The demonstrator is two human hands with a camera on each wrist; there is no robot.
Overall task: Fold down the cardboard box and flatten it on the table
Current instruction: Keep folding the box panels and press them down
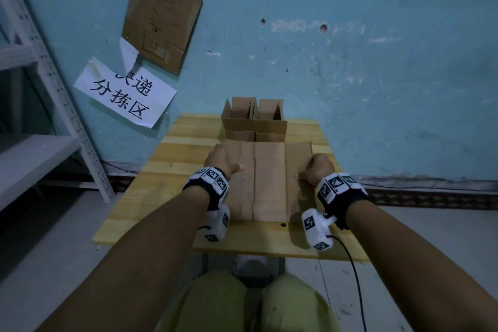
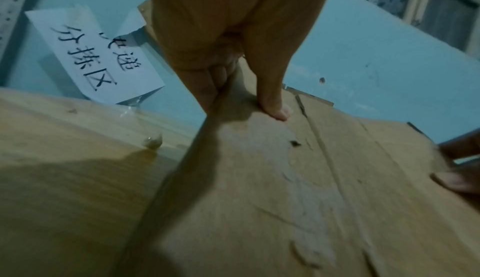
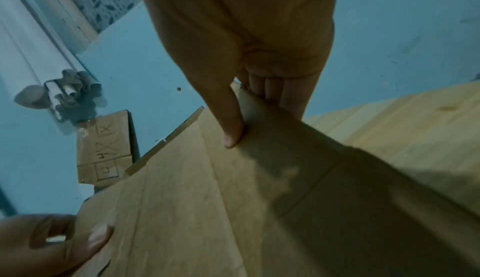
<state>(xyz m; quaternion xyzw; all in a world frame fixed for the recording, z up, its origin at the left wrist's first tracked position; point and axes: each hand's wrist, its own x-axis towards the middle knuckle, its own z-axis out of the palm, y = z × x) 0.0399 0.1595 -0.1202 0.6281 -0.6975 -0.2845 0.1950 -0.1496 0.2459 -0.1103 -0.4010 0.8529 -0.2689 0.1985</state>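
A flattened brown cardboard box [image 1: 269, 178] lies lengthwise over the middle of the wooden table [image 1: 161, 170]. My left hand [image 1: 221, 162] grips its left edge, thumb on top and fingers curled under. The left wrist view shows that left hand [image 2: 241, 100] pinching the cardboard [image 2: 259, 178]. My right hand [image 1: 315, 170] grips the right edge the same way. In the right wrist view, the right hand [image 3: 257, 115] has its thumb pressed on the panel [image 3: 194, 199]. The side edges look slightly lifted off the table.
Open cardboard boxes [image 1: 254, 118] stand at the back of the table against the blue wall. A paper sign [image 1: 126, 94] and a cardboard sheet [image 1: 161, 19] hang on the wall. A white metal shelf [image 1: 54, 89] stands to the left.
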